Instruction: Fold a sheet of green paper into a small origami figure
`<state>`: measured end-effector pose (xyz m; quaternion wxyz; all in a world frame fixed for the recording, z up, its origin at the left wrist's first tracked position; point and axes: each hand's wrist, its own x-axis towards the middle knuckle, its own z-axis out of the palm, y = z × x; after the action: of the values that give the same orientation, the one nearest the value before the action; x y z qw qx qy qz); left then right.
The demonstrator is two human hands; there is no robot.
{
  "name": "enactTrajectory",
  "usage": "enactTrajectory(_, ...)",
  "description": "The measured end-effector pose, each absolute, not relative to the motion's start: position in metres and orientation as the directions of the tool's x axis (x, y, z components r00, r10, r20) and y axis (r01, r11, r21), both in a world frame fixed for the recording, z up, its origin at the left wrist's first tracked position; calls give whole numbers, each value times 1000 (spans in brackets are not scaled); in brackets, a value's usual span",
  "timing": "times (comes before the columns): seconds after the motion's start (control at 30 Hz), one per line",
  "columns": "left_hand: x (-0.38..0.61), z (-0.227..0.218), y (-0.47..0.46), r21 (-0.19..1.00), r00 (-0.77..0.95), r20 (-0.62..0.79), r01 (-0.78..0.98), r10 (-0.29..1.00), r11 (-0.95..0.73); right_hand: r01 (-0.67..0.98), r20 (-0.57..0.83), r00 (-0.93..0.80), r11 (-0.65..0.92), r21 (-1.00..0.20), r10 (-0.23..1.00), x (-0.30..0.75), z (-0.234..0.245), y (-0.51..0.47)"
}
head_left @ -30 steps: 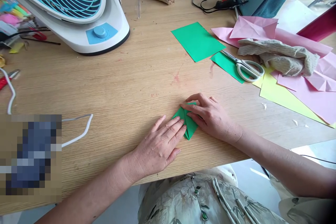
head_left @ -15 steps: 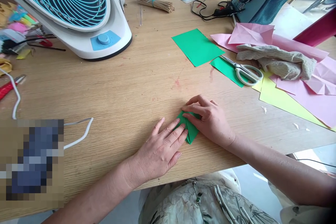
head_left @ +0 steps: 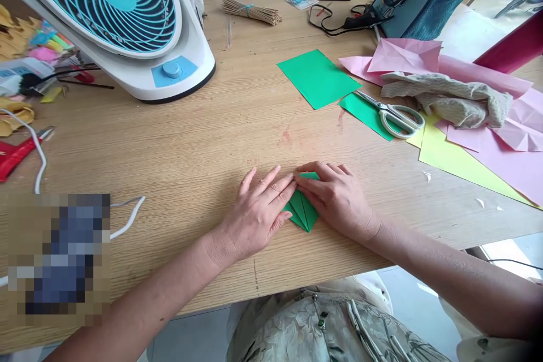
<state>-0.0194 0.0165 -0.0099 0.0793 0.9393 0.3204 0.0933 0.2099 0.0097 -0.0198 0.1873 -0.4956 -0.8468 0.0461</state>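
Observation:
A small folded green paper [head_left: 304, 214] lies near the table's front edge, with crease lines meeting at its near tip. My left hand [head_left: 258, 215] rests flat with its fingers stretched out, and its fingertips press on the paper's left part. Bent fingers of my right hand [head_left: 341, 198] pinch the top of the paper, thumb and index finger close together there. Both hands' fingertips nearly meet at the upper edge and hide part of it. Farther back lies a flat green sheet [head_left: 318, 79]. White-handled scissors [head_left: 401, 119] rest on another green piece [head_left: 367, 116].
A white and blue fan [head_left: 178, 76] stands at the back left. Red-handled pliers [head_left: 21, 155] and a white cable [head_left: 40, 158] lie left. At right are pink papers [head_left: 487, 138], yellow paper [head_left: 458, 161], a grey cloth [head_left: 449, 99] and a blue bag [head_left: 428, 5]. A stick bundle [head_left: 252, 11] lies behind.
My left hand has shifted up and slightly left on the folded paper, so more of its creased lower part shows. My right hand stays at the top edge. The view has tilted slightly.

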Motion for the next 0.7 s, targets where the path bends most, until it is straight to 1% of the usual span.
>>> enactTrajectory(0.13, -17, -15, 16, 157, 747, 101, 640, 657, -752, 820, 236, -468, 518, -245, 852, 211, -18, 5)
enactTrajectory(0.27, -13, -13, 16, 98, 765, 81, 632, 639, -769, 809, 211, -465, 509, -294, 860, 211, -16, 2)
enactTrajectory(0.43, -10, -7, 12, 41, 768, 58, 637, 638, -770, 780, 215, -466, 513, -358, 858, 212, -16, 2)
enactTrajectory(0.6, -12, -5, 6, -16, 766, 52, 643, 641, -766, 782, 204, -468, 511, -357, 860, 213, -16, 2)
enactTrajectory(0.7, -14, -5, 3, -19, 763, 47, 646, 645, -763, 786, 202, -469, 510, -349, 860, 213, -17, 2)
